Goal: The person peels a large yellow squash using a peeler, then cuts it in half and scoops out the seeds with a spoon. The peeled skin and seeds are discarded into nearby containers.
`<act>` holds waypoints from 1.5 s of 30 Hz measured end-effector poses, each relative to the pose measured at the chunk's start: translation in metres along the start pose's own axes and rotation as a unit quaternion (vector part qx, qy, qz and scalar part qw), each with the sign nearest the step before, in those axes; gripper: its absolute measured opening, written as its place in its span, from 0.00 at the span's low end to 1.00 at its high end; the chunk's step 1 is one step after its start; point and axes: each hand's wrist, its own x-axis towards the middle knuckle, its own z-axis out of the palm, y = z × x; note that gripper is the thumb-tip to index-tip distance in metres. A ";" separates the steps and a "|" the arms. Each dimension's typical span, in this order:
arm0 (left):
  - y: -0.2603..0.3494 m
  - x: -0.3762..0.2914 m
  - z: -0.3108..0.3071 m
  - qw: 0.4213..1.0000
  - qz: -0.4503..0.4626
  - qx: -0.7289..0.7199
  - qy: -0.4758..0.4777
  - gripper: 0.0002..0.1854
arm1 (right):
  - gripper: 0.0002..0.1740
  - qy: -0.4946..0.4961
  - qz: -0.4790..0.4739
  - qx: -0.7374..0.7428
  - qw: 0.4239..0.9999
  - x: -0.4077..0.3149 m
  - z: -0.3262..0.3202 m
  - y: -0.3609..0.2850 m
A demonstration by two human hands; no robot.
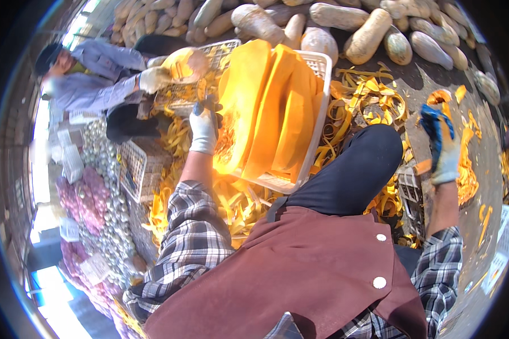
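Observation:
A white plastic crate (318, 63) before me holds several long peeled orange squash pieces (275, 114). The leftmost piece (241, 97) shows a cut face with stringy seed pulp. My left hand (204, 125), in a white glove with dark fingertips, is beside that face at the crate's left side; whether it touches the piece is unclear. On the right, my right hand (443, 142), in a blue-and-white glove, is above a board, near a small orange squash end (439, 96). Its fingers look curled, but what they hold, if anything, cannot be made out.
Across to the left, a co-worker (97, 72) in gloves holds a partly peeled squash (188, 64) over a crate. Peelings (364, 97) lie around the crates. Unpeeled squashes (364, 36) are piled at the back. Pulp (466, 178) lies at right; mesh sacks (85, 199) stand at left.

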 end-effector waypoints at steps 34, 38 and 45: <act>-0.167 -0.050 -0.127 0.983 -0.156 -0.090 0.042 0.40 | 0.30 -0.442 0.185 -0.323 0.816 0.216 0.474 0.104; -0.191 -0.050 -0.120 0.982 -0.170 -0.053 0.068 0.37 | 0.34 -0.421 0.260 -0.235 0.837 0.188 0.466 0.068; -0.194 -0.058 -0.114 0.961 -0.224 -0.045 0.159 0.13 | 0.36 -0.520 0.264 -0.227 0.780 0.128 0.397 -0.023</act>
